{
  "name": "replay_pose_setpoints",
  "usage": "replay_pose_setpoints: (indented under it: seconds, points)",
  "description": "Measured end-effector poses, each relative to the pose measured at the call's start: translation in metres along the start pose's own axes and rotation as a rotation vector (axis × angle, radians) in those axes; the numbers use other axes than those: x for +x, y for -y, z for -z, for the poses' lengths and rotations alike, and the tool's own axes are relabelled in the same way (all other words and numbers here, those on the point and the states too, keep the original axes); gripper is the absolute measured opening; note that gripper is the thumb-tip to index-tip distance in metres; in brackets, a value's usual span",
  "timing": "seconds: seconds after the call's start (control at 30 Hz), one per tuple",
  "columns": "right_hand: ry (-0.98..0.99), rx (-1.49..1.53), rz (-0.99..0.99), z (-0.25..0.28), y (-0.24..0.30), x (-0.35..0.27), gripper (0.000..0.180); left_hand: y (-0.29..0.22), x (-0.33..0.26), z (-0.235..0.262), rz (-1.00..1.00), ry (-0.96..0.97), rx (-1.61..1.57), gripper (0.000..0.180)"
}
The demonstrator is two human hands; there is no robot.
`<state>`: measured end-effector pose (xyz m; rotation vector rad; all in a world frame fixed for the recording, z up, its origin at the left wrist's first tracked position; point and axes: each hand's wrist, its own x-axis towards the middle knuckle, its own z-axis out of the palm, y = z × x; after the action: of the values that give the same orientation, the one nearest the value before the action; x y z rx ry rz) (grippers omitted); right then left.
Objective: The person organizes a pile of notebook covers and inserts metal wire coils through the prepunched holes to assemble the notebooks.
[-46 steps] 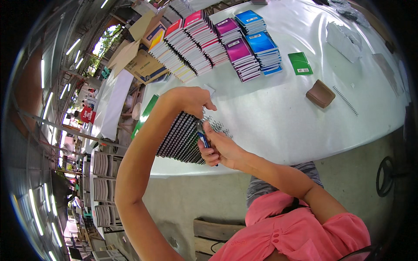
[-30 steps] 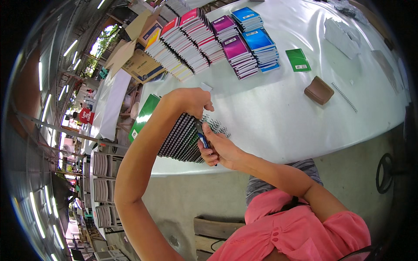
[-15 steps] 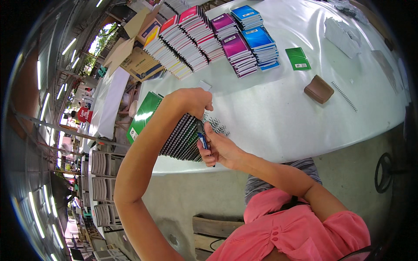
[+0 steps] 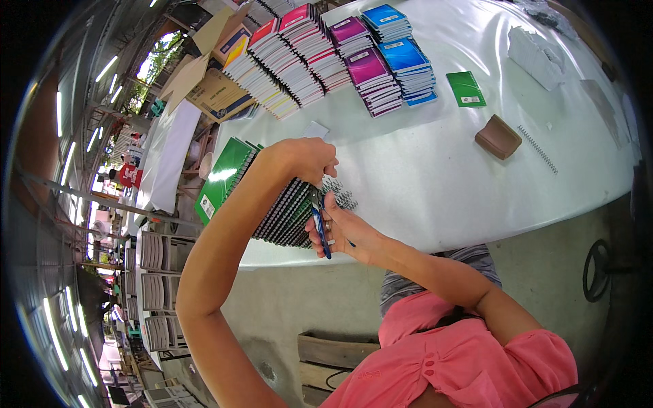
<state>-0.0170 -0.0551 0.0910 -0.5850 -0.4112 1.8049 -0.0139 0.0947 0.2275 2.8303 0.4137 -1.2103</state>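
My right hand grips a pair of blue-handled pliers, their metal jaws pointing away from me. Those jaws reach the loose wire ends at the edge of a row of spiral-bound notebooks, with black coils facing up. Just beyond the pliers, my left hand bends over the same edge with its fingers closed; whatever they pinch is hidden. My left forearm crosses above the row and covers part of it. A green notebook cover shows on the far left side of the row.
Stacks of red, purple and blue notebooks stand at the back beside an open cardboard box. Farther right lie a single green notebook, a brown pouch-like object and a loose coil.
The pliers' handles have spread apart in my right hand, and its fingers have loosened a little. My left hand stays at nearly the same spot.
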Motion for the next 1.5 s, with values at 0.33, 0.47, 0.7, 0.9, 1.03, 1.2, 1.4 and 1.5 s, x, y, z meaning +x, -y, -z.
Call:
replay_pose_setpoints:
  seconds: [0.33,0.47,0.7,0.9,1.03,1.2,1.4,1.5]
  points:
    - [0.084,-0.037,-0.023,0.006,-0.009,-0.004,0.075,0.007,0.012,-0.017,0.016,-0.001,0.058,0.05]
    - [0.025,-0.017,-0.028,0.006,-0.007,-0.001,0.077,0.003,0.012,-0.014,0.006,-0.031,0.036,0.048]
    - [0.056,0.076,-0.064,0.012,-0.005,0.002,0.072,-0.002,0.013,-0.012,-0.008,-0.024,0.002,0.042]
    - [-0.003,-0.015,-0.077,0.009,-0.01,-0.012,0.074,-0.004,0.02,-0.02,-0.032,0.033,0.012,0.043]
    - [-0.029,-0.027,-0.057,0.016,-0.011,-0.011,0.076,-0.003,0.021,-0.02,-0.011,0.053,0.022,0.044]
    - [0.005,0.003,-0.067,0.022,-0.009,-0.006,0.074,-0.002,0.023,-0.023,0.003,0.04,0.021,0.044]
    - [0.006,-0.065,-0.096,0.026,-0.018,-0.013,0.074,-0.003,0.026,-0.032,-0.021,0.028,0.032,0.046]
    - [-0.002,-0.067,-0.065,0.022,-0.022,-0.018,0.075,-0.001,0.029,-0.033,-0.039,0.046,0.05,0.045]
